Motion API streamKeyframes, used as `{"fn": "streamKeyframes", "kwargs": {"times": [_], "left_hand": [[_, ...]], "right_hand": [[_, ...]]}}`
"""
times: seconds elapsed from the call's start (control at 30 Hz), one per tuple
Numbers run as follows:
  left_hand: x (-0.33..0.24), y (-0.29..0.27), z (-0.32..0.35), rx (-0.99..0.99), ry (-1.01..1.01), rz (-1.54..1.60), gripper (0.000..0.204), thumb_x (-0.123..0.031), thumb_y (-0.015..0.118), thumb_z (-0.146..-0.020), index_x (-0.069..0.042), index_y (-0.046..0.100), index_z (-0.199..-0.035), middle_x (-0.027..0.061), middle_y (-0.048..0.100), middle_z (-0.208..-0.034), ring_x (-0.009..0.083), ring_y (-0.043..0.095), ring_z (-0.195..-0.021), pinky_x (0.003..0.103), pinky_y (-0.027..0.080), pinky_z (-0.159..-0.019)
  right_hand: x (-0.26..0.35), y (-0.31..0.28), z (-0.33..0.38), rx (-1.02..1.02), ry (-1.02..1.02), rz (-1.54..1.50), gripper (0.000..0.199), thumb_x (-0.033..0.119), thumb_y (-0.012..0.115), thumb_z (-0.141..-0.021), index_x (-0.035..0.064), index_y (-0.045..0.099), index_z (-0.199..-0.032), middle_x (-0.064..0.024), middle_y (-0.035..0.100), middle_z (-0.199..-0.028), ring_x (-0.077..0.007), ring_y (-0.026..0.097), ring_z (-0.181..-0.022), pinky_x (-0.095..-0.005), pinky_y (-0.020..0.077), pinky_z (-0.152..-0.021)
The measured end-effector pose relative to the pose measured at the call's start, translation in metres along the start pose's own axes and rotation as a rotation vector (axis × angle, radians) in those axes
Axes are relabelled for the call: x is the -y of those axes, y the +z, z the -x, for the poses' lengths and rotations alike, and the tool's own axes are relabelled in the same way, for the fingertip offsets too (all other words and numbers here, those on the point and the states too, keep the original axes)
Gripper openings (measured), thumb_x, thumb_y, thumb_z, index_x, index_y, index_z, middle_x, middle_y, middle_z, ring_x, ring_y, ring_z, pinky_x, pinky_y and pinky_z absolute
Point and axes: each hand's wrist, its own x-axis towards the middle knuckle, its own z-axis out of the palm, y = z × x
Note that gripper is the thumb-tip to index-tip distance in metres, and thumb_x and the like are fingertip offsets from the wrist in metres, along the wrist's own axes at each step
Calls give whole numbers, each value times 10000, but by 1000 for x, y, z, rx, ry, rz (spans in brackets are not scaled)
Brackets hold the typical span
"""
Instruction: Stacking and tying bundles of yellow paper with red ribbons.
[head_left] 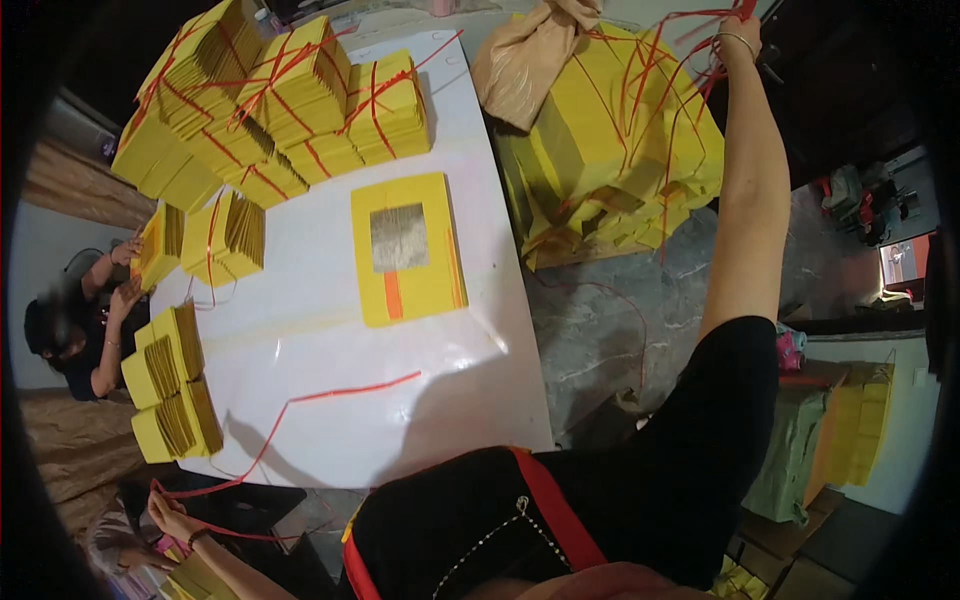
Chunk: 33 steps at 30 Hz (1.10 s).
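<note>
Reaching far forward and out to the side, the right arm is almost straight, its bare forearm rising past the table's edge to the right hand (742, 26) at the top of the view. That hand is at a bunch of red strands (746, 9), above a big yellow pile (600, 115) with a beige bag (525, 68) leaning on it; whether its fingers pinch any strand, I cannot tell.

The left arm comes in low, its forearm angled out to the left, a dark band at the wrist. The left hand (172, 515) sits just off the near left corner of the white table (270, 360), fingers pressed together on a red strip (350, 389) that runs up over the tabletop and ends near the middle.

Beyond that end lies a yellow stack (400, 245) with a silvery square, flat and apart from both hands. Tied yellow bundles (295, 85) stand at the far left. Across the table, a co-worker's hands (126, 294) touch another yellow bundle (160, 250).
</note>
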Motion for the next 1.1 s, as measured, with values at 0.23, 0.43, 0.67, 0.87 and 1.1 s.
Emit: {"fn": "streamKeyframes", "kwargs": {"times": [0.23, 0.43, 0.67, 0.87, 1.1], "left_hand": [[-79, 112, 57, 142, 78, -156, 155, -239, 513, -879, -100, 533, -814, -39, 442, -601, 17, 265, -444, 182, 196, -393], [-100, 168, 81, 342, 46, -189, 138, -192, 486, -889, -66, 517, -842, -53, 405, -638, 9, 282, -501, 164, 206, -438], [-93, 179, 99, 373, -73, -111, 78, -132, 512, -864, -60, 536, -845, -49, 435, -653, 17, 337, -533, 155, 241, -468], [-124, 174, 100, 589, -41, 37, 106, -163, 526, -861, -57, 531, -858, -27, 515, -704, 18, 379, -561, 156, 292, -489], [-168, 219, 106, 1052, 231, 196, 141, -187, 526, -861, -52, 548, -898, -47, 500, -727, 14, 422, -638, 148, 328, -545]], "right_hand": [[-28, 108, 108, 510, -92, 551, 414, 311, 420, -831, 188, 389, -1226, -218, 533, -1097, -386, 517, -1007, -467, 425, -814], [-131, 167, 187, 1111, 125, 104, 929, 6, 600, -690, 150, -6, -1380, -169, 569, -1004, -293, 560, -827, -398, 459, -715], [-86, 105, 132, 1174, 484, -154, 727, 396, 611, -741, 170, 273, -1343, -133, 330, -1318, -237, 311, -1221, -428, 263, -971], [-51, 70, 72, 564, 469, -274, 238, 241, 587, -822, 58, 598, -974, -65, 613, -907, -148, 526, -685, -282, 449, -631], [166, -24, 330, 1439, -311, -705, 508, 105, 556, -781, 94, 400, -1264, -85, 463, -1215, -149, 523, -962, -278, 460, -757]]}}
